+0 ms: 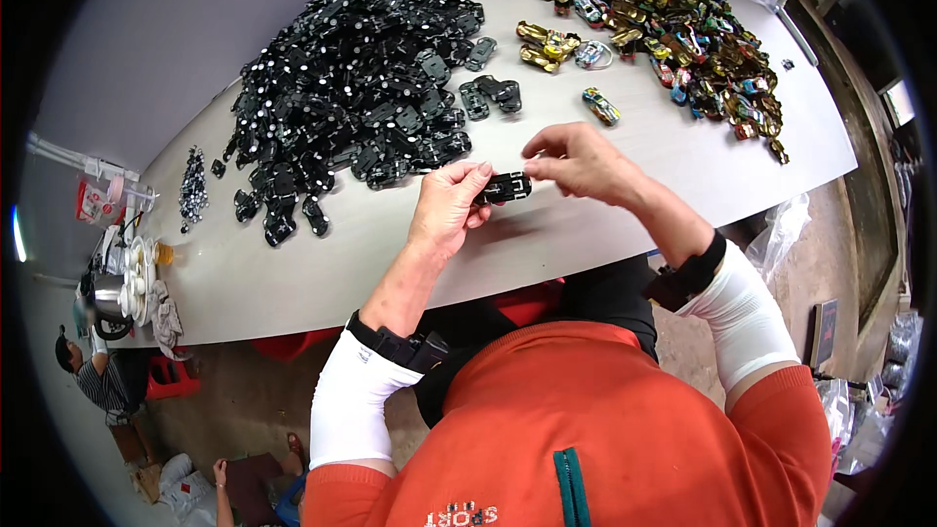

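A black toy car chassis (505,188) is pinched between the thumb and fingers of my left hand (451,203), held over the near part of the table. Its flat, detailed side faces up. Just past its right end is my right hand (586,164), fingers curved and thumb tip close to the chassis. A small gap shows between that thumb and forefinger, and I see nothing between them. Ahead of my left hand spreads a big heap of black chassis (342,88). Beyond my right hand, a single yellow toy car body (600,106) lies apart.
A large pile of gold and multicoloured toy car bodies (683,39) covers the far right of the table (371,278). Small silvery parts (193,190) form a little heap at left. Cups on a tray (142,278) and a metal kettle (109,298) stand at the left end.
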The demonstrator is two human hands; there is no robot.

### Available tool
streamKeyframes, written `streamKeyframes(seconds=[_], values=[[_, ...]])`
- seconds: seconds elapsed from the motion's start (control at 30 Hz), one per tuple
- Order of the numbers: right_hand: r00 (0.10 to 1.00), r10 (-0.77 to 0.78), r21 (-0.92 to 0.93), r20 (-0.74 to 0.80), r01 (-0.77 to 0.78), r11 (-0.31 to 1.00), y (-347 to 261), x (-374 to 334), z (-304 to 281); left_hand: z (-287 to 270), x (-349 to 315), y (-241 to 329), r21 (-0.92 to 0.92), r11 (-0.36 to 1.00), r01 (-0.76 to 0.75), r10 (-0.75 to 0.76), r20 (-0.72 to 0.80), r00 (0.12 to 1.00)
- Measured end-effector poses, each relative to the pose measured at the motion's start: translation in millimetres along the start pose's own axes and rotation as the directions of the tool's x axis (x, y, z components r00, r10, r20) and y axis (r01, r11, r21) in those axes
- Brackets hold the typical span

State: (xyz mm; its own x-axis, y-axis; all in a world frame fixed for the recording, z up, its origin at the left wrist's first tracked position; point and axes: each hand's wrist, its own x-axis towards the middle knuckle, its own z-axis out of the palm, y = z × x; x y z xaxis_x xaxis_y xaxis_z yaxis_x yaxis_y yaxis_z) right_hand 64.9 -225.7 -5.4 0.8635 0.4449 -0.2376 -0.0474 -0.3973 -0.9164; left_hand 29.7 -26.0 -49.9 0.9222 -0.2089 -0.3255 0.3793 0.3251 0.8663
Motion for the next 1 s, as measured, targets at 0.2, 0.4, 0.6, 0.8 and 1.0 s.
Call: streamKeyframes(seconds=[0.2, 0.4, 0.6, 0.8, 1.0], values=[[0.977, 0.156, 0.594, 0.147, -0.213, 0.776, 17, 8, 29, 6, -11, -3, -0.338, 0.927, -0.162, 0.167, -0.015, 0.986], [0.997, -0.057, 0.168, -0.060, 0.066, 0.984, 8, 9, 20, -6, -10, -10, -0.461, 0.852, -0.248, 0.274, -0.011, 0.962], [0.756, -0.483, -0.690, -0.442, 0.057, 0.722, 56, 32, -112, -16, -18, -5, -0.582, 0.811, -0.052, 0.194, 0.185, 0.963], [0.914, -0.299, -0.935, 0.273, 0.325, 0.140, 44, 28, -114, -17, -30, -7, -0.523, 0.852, 0.027, 0.151, 0.294, 0.944], [0.795, -0.578, -0.823, 0.187, 0.448, 0.350, 57, 32, -102, -17, -34, -4, -0.536, 0.841, -0.078, 0.232, 0.227, 0.946]])
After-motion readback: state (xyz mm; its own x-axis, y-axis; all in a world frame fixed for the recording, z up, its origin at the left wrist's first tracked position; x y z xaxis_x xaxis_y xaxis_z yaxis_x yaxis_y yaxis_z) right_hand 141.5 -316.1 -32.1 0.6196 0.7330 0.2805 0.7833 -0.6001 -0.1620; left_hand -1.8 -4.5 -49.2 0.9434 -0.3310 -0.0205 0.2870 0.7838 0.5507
